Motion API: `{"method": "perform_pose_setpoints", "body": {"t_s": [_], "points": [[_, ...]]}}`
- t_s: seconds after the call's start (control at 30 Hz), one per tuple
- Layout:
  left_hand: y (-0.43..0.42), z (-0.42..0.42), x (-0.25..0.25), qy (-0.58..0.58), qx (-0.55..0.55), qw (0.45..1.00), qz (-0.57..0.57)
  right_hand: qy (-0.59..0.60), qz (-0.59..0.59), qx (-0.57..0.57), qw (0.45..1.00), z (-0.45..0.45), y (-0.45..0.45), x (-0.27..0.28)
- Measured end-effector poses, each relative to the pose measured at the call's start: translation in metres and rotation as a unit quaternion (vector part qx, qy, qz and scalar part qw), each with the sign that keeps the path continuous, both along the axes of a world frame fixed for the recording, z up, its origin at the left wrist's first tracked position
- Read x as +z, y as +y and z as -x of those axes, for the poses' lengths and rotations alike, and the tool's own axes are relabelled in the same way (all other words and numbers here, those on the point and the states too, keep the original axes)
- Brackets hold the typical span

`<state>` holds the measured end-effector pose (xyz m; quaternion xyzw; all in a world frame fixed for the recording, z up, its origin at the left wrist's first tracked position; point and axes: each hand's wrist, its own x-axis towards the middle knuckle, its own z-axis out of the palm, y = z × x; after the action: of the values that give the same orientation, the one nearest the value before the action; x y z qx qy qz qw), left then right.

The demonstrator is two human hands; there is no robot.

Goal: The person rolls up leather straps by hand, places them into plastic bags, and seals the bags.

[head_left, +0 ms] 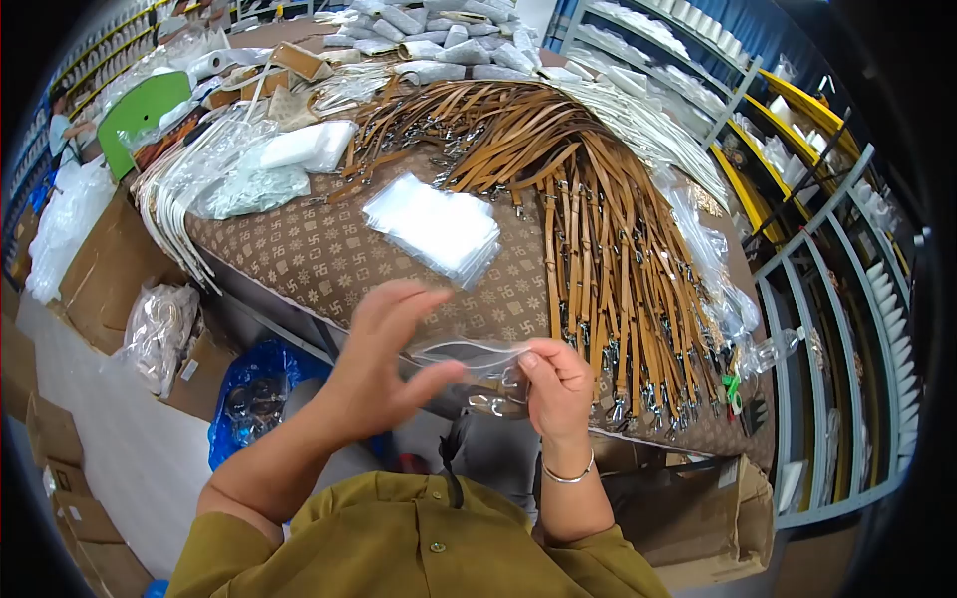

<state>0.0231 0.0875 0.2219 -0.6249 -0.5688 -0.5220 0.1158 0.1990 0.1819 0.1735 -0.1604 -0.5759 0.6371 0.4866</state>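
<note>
A clear zip-lock bag (459,351) hangs at the table's front edge, its mouth partly spread. My right hand (558,387) pinches the bag's right end between thumb and fingers. Something shiny shows low in or behind the bag, too unclear to name. My left hand (384,349) is at the bag's left side, fingers and thumb spread, gripping nothing. Just beyond it lies a stack of clear plastic bags (436,227) on the patterned cloth (319,247). To the right, brown leather straps (598,269) with metal clips lie in a large bundle.
White straps (164,214) drape over the table's left edge. Bubble-wrapped rolls (429,40) pile at the back. Metal shelving (827,329) stands along the right. Cardboard boxes (713,523) and a blue plastic bag (261,374) sit below the table. A person (62,130) is far left.
</note>
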Motion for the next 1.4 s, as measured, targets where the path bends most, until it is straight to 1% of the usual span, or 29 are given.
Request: {"method": "perform_pose_setpoints", "body": {"t_s": [0.03,0.1,0.13,0.17,0.27,0.33,0.43,0.6,0.8,0.9,1.0,1.07,1.13,1.2,1.4], "points": [[0.004,-0.001,0.004,-0.003,0.006,1.000,0.000,0.005,0.011,0.004,1.000,0.002,-0.003,-0.001],[0.011,-0.002,0.010,0.016,-0.129,0.986,0.101,0.007,0.021,0.010,1.000,0.004,-0.008,-0.001],[0.013,-0.002,0.012,0.028,-0.200,0.968,0.148,0.008,0.021,0.008,1.000,0.005,-0.010,-0.001],[0.014,-0.002,0.013,0.029,-0.202,0.968,0.145,0.011,0.022,0.002,1.000,0.004,-0.010,0.000],[0.017,-0.004,0.012,-0.016,-0.206,0.957,0.203,0.006,0.017,-0.007,1.000,0.001,-0.009,-0.001],[0.018,-0.007,0.012,-0.018,-0.213,0.955,0.205,-0.012,0.003,0.001,1.000,0.001,-0.008,-0.002],[0.019,-0.008,0.011,-0.020,-0.218,0.954,0.206,-0.006,0.003,-0.011,1.000,0.004,-0.010,-0.002],[0.022,-0.010,0.006,-0.076,-0.214,0.947,0.228,-0.013,0.001,-0.041,0.999,0.010,-0.013,-0.003],[0.023,-0.014,-0.002,-0.136,-0.209,0.941,0.229,-0.003,-0.004,-0.041,0.999,0.012,-0.013,-0.008],[0.024,-0.014,-0.003,-0.127,-0.207,0.943,0.228,0.001,0.002,-0.049,0.999,0.013,-0.012,-0.008],[0.022,-0.013,-0.004,-0.117,-0.203,0.945,0.230,-0.019,0.059,-0.030,0.998,0.011,-0.008,-0.004],[0.023,-0.010,-0.003,-0.101,-0.198,0.948,0.229,-0.007,0.049,-0.019,0.999,0.010,-0.007,-0.005],[0.024,-0.011,-0.001,-0.111,-0.206,0.943,0.236,0.014,0.031,0.005,0.999,0.009,-0.007,-0.008],[0.023,-0.011,0.001,-0.132,-0.218,0.934,0.249,0.010,0.032,0.005,0.999,0.008,-0.006,-0.010],[0.024,-0.013,0.003,-0.140,-0.215,0.929,0.267,0.011,0.029,0.002,1.000,0.007,-0.008,-0.010]]}}
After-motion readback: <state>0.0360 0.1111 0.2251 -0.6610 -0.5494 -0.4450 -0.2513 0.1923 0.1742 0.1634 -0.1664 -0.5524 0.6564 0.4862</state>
